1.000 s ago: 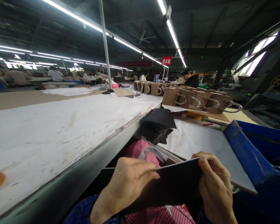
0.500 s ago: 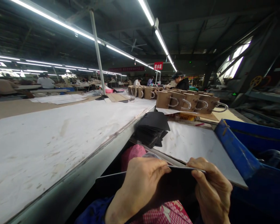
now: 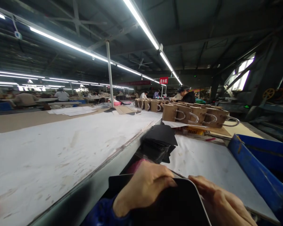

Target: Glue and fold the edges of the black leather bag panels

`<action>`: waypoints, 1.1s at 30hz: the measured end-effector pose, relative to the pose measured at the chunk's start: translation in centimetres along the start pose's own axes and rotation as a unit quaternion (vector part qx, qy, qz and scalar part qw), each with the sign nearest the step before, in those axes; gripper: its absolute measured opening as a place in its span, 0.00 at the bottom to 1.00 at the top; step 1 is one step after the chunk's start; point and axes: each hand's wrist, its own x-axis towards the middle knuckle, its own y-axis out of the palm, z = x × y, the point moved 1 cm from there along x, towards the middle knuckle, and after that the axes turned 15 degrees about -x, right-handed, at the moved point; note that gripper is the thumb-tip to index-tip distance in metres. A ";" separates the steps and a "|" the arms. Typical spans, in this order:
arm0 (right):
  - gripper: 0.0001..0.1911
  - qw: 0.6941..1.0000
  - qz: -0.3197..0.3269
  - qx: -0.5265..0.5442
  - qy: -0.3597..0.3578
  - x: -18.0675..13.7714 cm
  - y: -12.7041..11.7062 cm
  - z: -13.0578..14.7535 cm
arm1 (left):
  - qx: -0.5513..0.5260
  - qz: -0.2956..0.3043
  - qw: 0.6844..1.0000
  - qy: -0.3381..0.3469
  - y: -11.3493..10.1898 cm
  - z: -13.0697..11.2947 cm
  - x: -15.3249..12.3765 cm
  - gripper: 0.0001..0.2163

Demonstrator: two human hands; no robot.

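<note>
A flat black sheet (image 3: 174,207) with a thin pale edge lies tilted at the bottom middle of the view. My left hand (image 3: 146,186) is curled over its upper left edge and grips it. Behind the sheet's right edge, my right hand (image 3: 224,204) presses against it with fingers stretched along the border. Just beyond my hands a pile of black pieces (image 3: 159,142) rests on the white-covered bench (image 3: 202,163).
A long white conveyor surface (image 3: 61,147) runs along the left. A blue bin (image 3: 254,169) stands at the right. Brown paper bags with handles (image 3: 198,114) line the far bench, where a person (image 3: 187,95) works. Other workers sit far back left.
The camera tilted up and the sheet rose closer to the lens, tipping so its black face fills more of the bottom. Both hands kept hold; the right fingers flattened along the edge.
</note>
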 end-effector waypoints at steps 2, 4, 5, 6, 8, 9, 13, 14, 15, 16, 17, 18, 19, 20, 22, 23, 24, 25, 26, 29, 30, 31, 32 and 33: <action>0.17 0.997 0.048 -0.006 -0.053 1.7 0.7 0.3 | -0.108 -0.043 0.993 -0.028 -0.6 1.0 0.3 0.24; 0.19 0.987 0.118 0.049 -0.101 3.5 2.6 1.3 | -0.171 -0.076 0.982 -0.021 -0.3 2.5 0.9 0.29; 0.19 0.980 0.142 0.084 -0.108 4.1 3.8 1.8 | -0.188 -0.088 0.978 -0.012 0.1 3.2 1.2 0.31; 0.17 0.973 0.164 0.115 -0.112 4.6 5.1 2.2 | -0.208 -0.095 0.974 -0.005 0.4 3.8 1.4 0.32; 0.14 0.962 0.199 0.154 -0.109 4.9 7.1 2.5 | -0.240 -0.098 0.966 0.003 0.5 4.6 1.6 0.33; 0.18 0.958 0.213 0.163 -0.107 4.8 7.8 2.4 | -0.249 -0.098 0.963 0.005 0.2 4.7 1.4 0.32; 0.24 0.977 0.164 0.109 -0.080 4.3 7.1 1.5 | -0.295 -0.125 0.947 -0.009 -3.3 3.6 -1.4 0.22; 0.22 0.985 0.136 0.064 -0.082 4.3 6.3 1.4 | -0.332 -0.132 0.934 -0.027 -4.3 3.1 -2.4 0.24; 0.20 0.990 0.109 0.015 -0.089 4.3 5.5 1.4 | -0.365 -0.135 0.920 -0.048 -5.1 2.8 -3.5 0.27; 0.19 0.991 0.088 -0.029 -0.099 4.3 4.8 1.5 | -0.383 -0.132 0.912 -0.065 -5.8 2.4 -4.4 0.29; 0.17 0.989 0.074 -0.062 -0.110 4.3 4.2 1.6 | -0.378 -0.128 0.914 -0.077 -6.3 2.2 -5.3 0.30; 0.16 0.988 0.065 -0.082 -0.117 4.3 3.8 1.8 | -0.348 -0.124 0.925 -0.084 -6.6 2.1 -5.9 0.28; 0.16 0.987 0.059 -0.093 -0.121 4.3 3.6 1.9 | -0.302 -0.126 0.941 -0.091 -6.6 2.0 -6.4 0.25; 0.15 0.986 0.057 -0.099 -0.124 4.2 3.6 2.1 | -0.247 -0.139 0.954 -0.099 -6.5 1.9 -6.8 0.23; 0.15 0.985 0.056 -0.107 -0.126 4.1 3.8 2.3 | -0.136 -0.174 0.969 -0.113 -6.0 1.8 -6.9 0.22; 0.15 0.984 0.058 -0.111 -0.127 4.0 4.0 2.4 | -0.088 -0.194 0.970 -0.120 -5.6 1.6 -6.9 0.21; 0.15 0.983 0.061 -0.115 -0.127 3.9 4.2 2.5 | -0.048 -0.210 0.969 -0.125 -5.3 1.4 -6.7 0.19; 0.14 0.983 0.063 -0.119 -0.125 3.8 4.3 2.6 | -0.017 -0.221 0.967 -0.130 -5.1 1.2 -6.5 0.18; 0.14 0.983 0.063 -0.123 -0.124 3.7 4.4 2.6 | 0.002 -0.228 0.964 -0.134 -5.0 1.0 -6.4 0.16; 0.13 0.983 0.044 -0.126 -0.125 3.6 4.4 2.5 | -0.044 -0.241 0.958 -0.148 -5.7 0.8 -6.7 0.14; 0.13 0.984 0.030 -0.122 -0.127 3.7 4.3 2.3 | -0.092 -0.232 0.957 -0.146 -6.1 1.0 -7.0 0.16; 0.13 0.985 0.014 -0.117 -0.126 3.7 4.1 2.2 | -0.151 -0.215 0.955 -0.138 -6.5 1.3 -7.5 0.19; 0.13 0.986 -0.005 -0.113 -0.121 3.8 4.0 2.1 | -0.212 -0.199 0.949 -0.124 -6.8 1.7 -7.9 0.22; 0.13 0.987 -0.029 -0.108 -0.111 3.9 3.9 2.0 | -0.270 -0.187 0.939 -0.099 -7.1 2.2 -8.4 0.25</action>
